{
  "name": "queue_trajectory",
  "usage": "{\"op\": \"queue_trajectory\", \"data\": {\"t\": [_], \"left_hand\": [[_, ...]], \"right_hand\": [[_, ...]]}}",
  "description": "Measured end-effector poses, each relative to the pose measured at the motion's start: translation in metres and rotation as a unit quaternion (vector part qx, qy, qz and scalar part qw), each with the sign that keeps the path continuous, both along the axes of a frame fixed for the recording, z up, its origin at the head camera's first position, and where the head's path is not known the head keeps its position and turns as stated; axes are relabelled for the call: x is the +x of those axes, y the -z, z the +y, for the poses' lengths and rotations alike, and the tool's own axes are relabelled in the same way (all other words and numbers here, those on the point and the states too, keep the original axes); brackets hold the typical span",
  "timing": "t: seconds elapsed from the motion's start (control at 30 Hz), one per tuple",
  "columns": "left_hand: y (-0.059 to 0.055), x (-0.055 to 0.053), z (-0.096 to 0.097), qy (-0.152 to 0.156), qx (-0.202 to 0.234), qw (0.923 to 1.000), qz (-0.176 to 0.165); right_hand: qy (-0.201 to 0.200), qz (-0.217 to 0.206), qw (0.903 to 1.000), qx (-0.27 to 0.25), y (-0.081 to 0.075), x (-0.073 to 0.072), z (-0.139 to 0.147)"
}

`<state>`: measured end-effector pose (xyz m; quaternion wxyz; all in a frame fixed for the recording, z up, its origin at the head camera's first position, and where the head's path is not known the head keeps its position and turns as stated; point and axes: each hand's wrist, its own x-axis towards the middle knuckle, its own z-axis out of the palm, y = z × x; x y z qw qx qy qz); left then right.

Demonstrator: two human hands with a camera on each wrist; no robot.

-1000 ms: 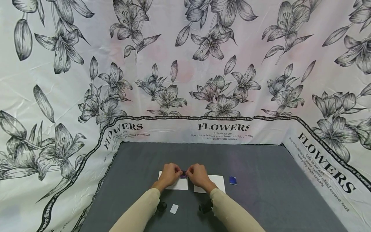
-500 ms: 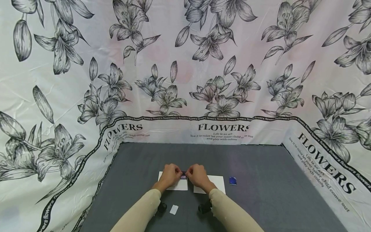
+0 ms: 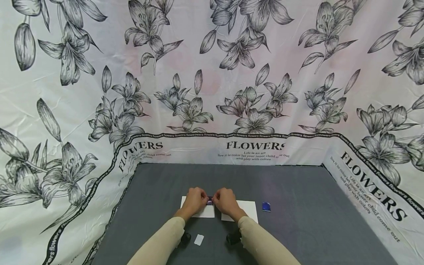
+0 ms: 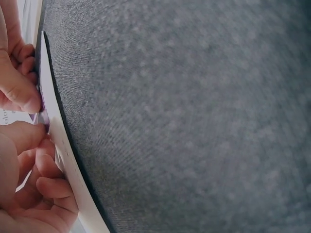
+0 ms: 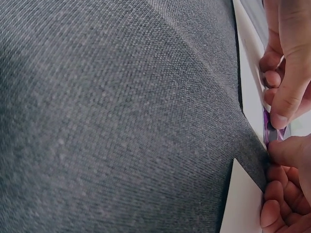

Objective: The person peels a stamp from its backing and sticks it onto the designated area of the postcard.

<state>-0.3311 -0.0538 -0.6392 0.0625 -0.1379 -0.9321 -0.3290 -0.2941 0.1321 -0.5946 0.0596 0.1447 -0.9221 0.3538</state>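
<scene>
My left hand (image 3: 196,200) and right hand (image 3: 226,202) meet over the inner edge of the left white card (image 3: 206,211). Between them is a small, shiny purple piece (image 5: 267,127) with a darker middle; each hand pinches one end, thumb and fingertips close together. In the left wrist view the purple piece (image 4: 43,116) shows only as a sliver between the thumbs, right at the card's edge. The rest of it is hidden behind fingers. Under my right hand and wrist lies a second white card (image 3: 248,208), partly covered.
On the grey cloth surface (image 3: 314,213), a small blue square packet (image 3: 266,207) lies right of the cards. A small white scrap (image 3: 198,240) lies nearer me, between my forearms. Dark wrist cameras (image 3: 233,237) hang under the sleeves. A flower-printed curtain (image 3: 212,103) closes off the back and sides.
The visible part of the purple piece between my fingertips has become narrower. Both hands stay almost in place, and the cards, blue packet and white scrap lie where they were.
</scene>
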Motion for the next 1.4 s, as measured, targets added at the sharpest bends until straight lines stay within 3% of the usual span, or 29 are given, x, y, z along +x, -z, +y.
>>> {"op": "queue_trajectory", "data": {"t": [0.1,0.27,0.4,0.63,0.7,0.83,1.0,1.2,1.4], "left_hand": [[0.001,0.0,0.0,-0.001,-0.003,1.0,0.001],[0.0,0.001,0.001,-0.003,-0.002,0.9999,0.012],[-0.001,0.002,0.001,-0.002,0.004,0.9999,0.016],[-0.007,0.006,0.001,-0.012,0.009,0.9997,0.019],[-0.008,0.007,0.001,-0.015,0.012,0.9995,0.025],[-0.008,0.007,0.001,-0.014,0.022,0.9992,0.031],[-0.004,0.006,0.001,0.0,0.02,0.9988,0.046],[-0.005,0.007,-0.002,0.024,0.047,0.9973,0.052],[-0.023,0.018,-0.004,0.044,0.027,0.9972,0.055]], "right_hand": [[-0.001,-0.001,1.0,-0.003,0.005,-0.002,0.001],[0.001,0.012,0.9997,0.022,0.034,-0.019,0.004],[0.02,-0.005,0.9989,0.041,0.045,-0.03,0.003],[0.027,0.004,0.9986,0.045,0.047,-0.03,0.002],[0.03,0.016,0.9982,0.049,0.042,-0.027,0.001],[0.032,0.047,0.9973,0.046,0.018,-0.011,-0.002],[0.032,0.037,0.9976,0.049,-0.008,0.004,-0.009],[0.014,0.026,0.9959,0.085,-0.013,0.005,-0.012],[0.0,-0.001,0.9948,0.102,-0.017,0.004,-0.011]]}}
